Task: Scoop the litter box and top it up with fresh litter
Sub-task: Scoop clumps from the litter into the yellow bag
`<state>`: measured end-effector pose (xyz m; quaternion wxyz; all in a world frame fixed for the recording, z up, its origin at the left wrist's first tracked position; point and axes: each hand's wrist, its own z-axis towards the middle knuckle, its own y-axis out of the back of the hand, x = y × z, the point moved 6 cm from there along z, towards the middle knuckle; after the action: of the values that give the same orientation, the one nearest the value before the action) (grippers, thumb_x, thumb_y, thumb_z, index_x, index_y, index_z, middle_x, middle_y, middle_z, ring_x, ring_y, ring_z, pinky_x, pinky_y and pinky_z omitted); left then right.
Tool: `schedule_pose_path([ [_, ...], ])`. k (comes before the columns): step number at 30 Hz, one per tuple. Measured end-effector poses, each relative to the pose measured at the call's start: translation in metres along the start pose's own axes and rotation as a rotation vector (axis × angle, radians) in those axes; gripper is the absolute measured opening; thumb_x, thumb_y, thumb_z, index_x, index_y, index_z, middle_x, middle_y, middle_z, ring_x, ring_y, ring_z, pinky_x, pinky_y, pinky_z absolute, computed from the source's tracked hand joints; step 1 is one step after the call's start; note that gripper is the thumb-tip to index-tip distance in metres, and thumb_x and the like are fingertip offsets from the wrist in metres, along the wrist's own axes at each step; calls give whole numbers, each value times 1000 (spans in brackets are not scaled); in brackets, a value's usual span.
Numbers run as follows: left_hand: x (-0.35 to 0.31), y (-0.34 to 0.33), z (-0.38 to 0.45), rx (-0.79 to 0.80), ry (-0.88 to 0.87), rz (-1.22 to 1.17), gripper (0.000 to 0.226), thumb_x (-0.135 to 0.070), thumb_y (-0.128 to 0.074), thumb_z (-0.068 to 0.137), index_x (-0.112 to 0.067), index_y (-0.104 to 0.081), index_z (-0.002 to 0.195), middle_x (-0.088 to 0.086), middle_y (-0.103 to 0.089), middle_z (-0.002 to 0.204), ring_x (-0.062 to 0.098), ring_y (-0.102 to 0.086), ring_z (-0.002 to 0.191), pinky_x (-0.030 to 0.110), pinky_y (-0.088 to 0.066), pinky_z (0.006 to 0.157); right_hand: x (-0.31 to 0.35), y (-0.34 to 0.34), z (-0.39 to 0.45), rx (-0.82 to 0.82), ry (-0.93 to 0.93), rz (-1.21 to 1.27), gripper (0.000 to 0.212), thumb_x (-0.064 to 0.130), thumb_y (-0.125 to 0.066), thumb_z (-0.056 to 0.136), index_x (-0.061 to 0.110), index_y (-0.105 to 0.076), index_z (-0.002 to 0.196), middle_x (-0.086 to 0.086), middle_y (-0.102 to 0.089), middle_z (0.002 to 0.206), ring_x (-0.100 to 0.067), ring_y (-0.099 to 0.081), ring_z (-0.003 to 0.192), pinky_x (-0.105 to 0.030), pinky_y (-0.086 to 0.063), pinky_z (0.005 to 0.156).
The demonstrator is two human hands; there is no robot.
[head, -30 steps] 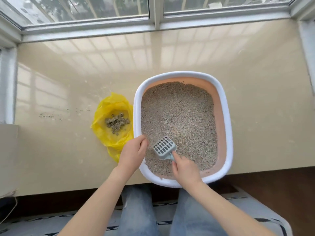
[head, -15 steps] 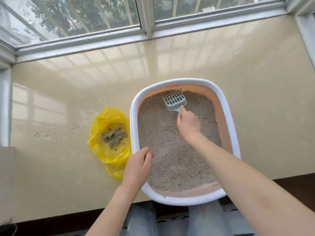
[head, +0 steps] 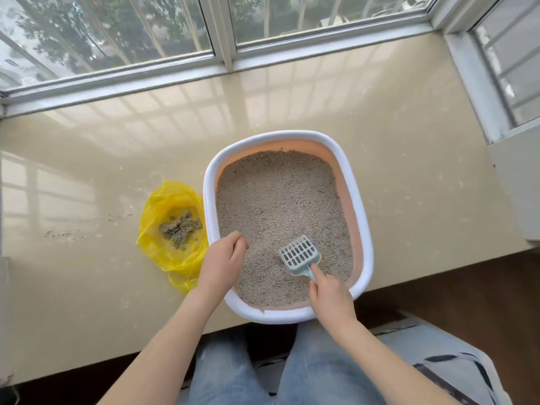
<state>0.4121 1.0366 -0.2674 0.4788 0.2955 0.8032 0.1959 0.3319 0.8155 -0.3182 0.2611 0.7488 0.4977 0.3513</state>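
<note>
A white-rimmed litter box (head: 363, 217) with a peach inner wall sits on the beige sill, filled with grey litter (head: 277, 206). My right hand (head: 328, 293) grips the handle of a pale slotted scoop (head: 299, 254), whose head lies in the litter near the front right of the box. My left hand (head: 222, 266) holds the box's left front rim, fingers curled over it. A yellow plastic bag (head: 157, 249) lies open just left of the box with scooped clumps (head: 179, 228) in it.
Scattered litter grains (head: 87, 229) lie on the sill left of the bag. Window frames (head: 222, 62) bound the sill at the back and right. My knees in jeans (head: 318, 372) are below the box, with dark floor and a patterned mat (head: 455, 355) at the right.
My right hand has drawn the scoop from the box's far end back to the near right part of the litter. The left hand stays on the rim.
</note>
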Motion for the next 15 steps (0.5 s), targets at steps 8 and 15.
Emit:
schedule_pose_path([
  [8,-14,7,-7,-22,-37,12,27,-15,-40,96,-14,-59,77,0,-56,61,22,-53,60,36,-40,57,17,49,40,-154,24,120,40,22,-39,100,16,-45,139,-3,-61,82,-16,-55,69,-28,-37,53],
  [15,-8,4,-21,-73,-10,-39,25,-12,-42,96,-13,-57,75,-3,-55,61,23,-55,65,42,-44,64,32,52,111,-130,42,50,34,21,-37,101,10,-51,131,0,-59,81,-12,-56,64,-23,-38,48],
])
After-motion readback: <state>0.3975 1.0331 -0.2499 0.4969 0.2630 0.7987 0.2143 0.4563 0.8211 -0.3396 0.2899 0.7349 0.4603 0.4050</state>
